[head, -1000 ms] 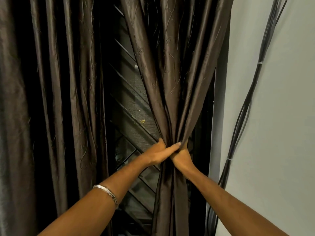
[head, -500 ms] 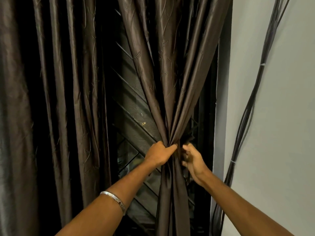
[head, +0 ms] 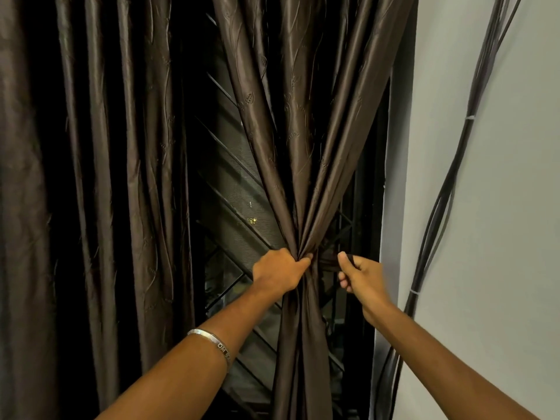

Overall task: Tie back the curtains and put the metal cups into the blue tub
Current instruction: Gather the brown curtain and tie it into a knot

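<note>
A dark brown right curtain (head: 303, 122) is gathered into a narrow bundle at its waist. My left hand (head: 280, 272) is clenched around that gathered fabric. To its right, my right hand (head: 362, 277) pinches a dark brown tie-back band (head: 328, 263) that runs from my fingers toward the bundle. The left curtain (head: 100, 177) hangs loose in long folds. No metal cups or blue tub are in view.
Between the curtains shows a dark window with a diagonal metal grille (head: 233, 189). A pale wall (head: 485, 207) stands at the right, with a bunch of black cables (head: 439, 207) running down it, held by white ties.
My right hand has let go of the gathered curtain, moved right and taken hold of the tie-back band. My left hand keeps its grip on the bundle.
</note>
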